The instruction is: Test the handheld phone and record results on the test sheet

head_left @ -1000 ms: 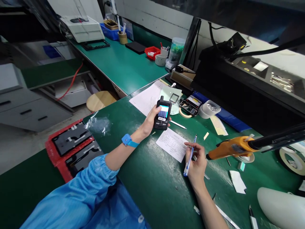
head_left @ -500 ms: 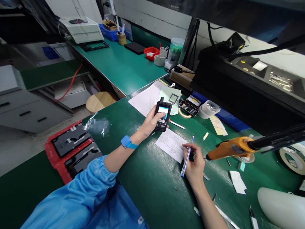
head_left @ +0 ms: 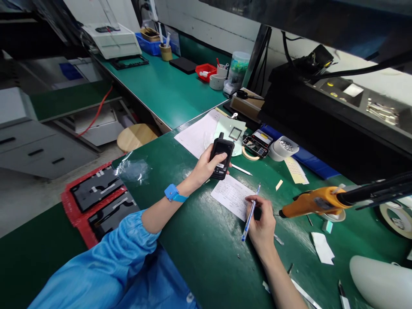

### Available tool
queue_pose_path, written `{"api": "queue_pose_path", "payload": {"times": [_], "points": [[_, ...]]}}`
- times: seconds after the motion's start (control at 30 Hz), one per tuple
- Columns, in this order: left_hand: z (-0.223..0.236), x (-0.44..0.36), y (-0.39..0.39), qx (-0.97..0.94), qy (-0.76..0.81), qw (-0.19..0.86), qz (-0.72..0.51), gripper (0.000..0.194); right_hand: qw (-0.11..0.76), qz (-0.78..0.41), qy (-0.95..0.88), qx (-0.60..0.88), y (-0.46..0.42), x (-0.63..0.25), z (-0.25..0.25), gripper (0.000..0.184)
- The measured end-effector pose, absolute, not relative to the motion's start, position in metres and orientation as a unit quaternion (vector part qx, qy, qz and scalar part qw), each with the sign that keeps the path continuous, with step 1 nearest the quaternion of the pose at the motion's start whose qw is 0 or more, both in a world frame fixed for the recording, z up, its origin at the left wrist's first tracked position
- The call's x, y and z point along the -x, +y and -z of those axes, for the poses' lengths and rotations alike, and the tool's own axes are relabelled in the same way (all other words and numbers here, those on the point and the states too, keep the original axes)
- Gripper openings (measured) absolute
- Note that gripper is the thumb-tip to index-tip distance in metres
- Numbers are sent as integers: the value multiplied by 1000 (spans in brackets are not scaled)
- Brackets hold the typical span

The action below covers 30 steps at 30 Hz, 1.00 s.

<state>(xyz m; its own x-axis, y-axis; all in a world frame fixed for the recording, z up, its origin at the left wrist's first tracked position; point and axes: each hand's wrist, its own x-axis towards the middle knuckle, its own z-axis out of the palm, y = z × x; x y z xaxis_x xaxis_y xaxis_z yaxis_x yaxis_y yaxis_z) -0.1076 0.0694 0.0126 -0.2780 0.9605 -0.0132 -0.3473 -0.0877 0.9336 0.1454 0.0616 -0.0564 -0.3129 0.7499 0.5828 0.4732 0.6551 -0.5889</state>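
Observation:
In my left hand [head_left: 206, 165] is a black handheld radio [head_left: 222, 154] with a stubby antenna. My thumb lies across its screen, which looks dark, and the fingers wrap behind its body. My right hand [head_left: 262, 219] holds a blue-and-clear pen [head_left: 251, 212] between thumb and fingers, its upper end pointing away from me. Beneath that hand's fingertips is a white paper sheet [head_left: 233, 195] with handwriting in a grid. A white stick-like pen [head_left: 241, 170] lies just beyond the sheet. An opened device [head_left: 256, 143] rests farther back, next to a roll of tape.
An orange electric screwdriver [head_left: 312, 201] juts in from the right. A white cup [head_left: 283, 148] of small metal parts stands at the back. Left are a red tray [head_left: 72, 206] with dark panels and a clear plastic bag [head_left: 133, 169]. A knife [head_left: 343, 294] lies front right.
The radio's screen has gone from lit to dark, and my left thumb has shifted slightly on it. The pen in my right hand has tilted a little.

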Motion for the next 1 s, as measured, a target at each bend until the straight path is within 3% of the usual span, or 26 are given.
{"api": "queue_pose_path", "payload": {"times": [0.73, 1.0], "points": [[-12, 108, 69, -331, 448, 522, -646, 50, 434, -160, -803, 377, 62, -146, 57, 15], [-14, 106, 69, -332, 453, 509, -652, 57, 439, -148, -801, 378, 62, -144, 57, 16]]}}
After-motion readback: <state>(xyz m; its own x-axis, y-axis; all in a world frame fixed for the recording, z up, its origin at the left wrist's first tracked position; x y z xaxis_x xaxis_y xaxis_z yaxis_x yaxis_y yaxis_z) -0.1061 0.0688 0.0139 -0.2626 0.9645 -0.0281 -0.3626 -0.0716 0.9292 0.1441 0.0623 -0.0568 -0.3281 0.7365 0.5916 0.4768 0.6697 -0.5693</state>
